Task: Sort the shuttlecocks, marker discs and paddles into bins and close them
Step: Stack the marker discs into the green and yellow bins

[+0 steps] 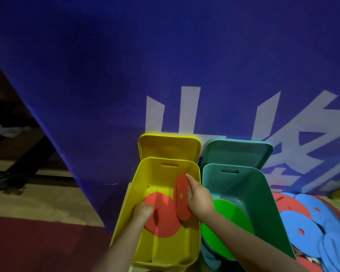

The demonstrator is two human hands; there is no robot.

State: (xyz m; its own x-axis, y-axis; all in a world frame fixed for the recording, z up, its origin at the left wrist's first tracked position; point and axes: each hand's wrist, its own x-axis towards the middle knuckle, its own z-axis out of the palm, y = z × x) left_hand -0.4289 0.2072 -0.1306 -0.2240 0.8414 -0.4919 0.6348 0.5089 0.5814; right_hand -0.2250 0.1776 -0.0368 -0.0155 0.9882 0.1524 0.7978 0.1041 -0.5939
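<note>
Person, seen from above: two bare forearms entering from the lower edge, no sleeves in sight on either. Left hand point(142, 210) and right hand point(199, 199) both bare, without gloves; no watch, ring or band visible on wrists or fingers. Lighting dim, so finer detail cannot be made out.

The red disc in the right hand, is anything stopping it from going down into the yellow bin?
Nothing visible blocks it. The right hand holds the upright red disc already inside the open yellow bin. Below it lies another red disc, gripped by the left hand, which it would simply land on.
</note>
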